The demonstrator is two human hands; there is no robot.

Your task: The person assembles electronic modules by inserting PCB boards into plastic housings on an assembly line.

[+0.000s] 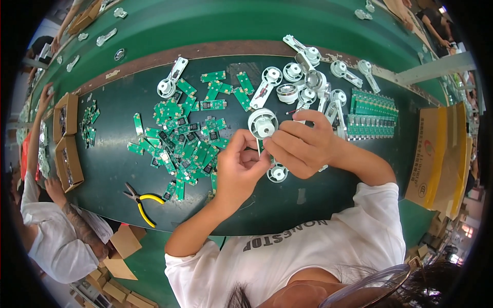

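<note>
In front of me, both hands hold a white plastic part with a round, cup-like head [263, 123] and a slim handle, like a small hand-fan housing. My left hand [240, 163] is closed round the handle below the head. The fingers of my right hand [302, 145] are pinched at the head's lower right edge; whatever lies between the fingertips is hidden. Another round white part [277, 173] lies partly under my right hand. Beyond my hands are several similar white housings [266, 87], some with metallic rings. Left of my left hand spreads a heap of small green circuit boards [179, 136].
Yellow-handled cutters [145, 204] lie near the front edge. Joined circuit-board panels [372, 115] sit right, beside a large cardboard box [436, 159]. Two small cardboard boxes [68, 163] stand at the left end, near a co-worker [64, 226]. A green belt [205, 25] runs behind.
</note>
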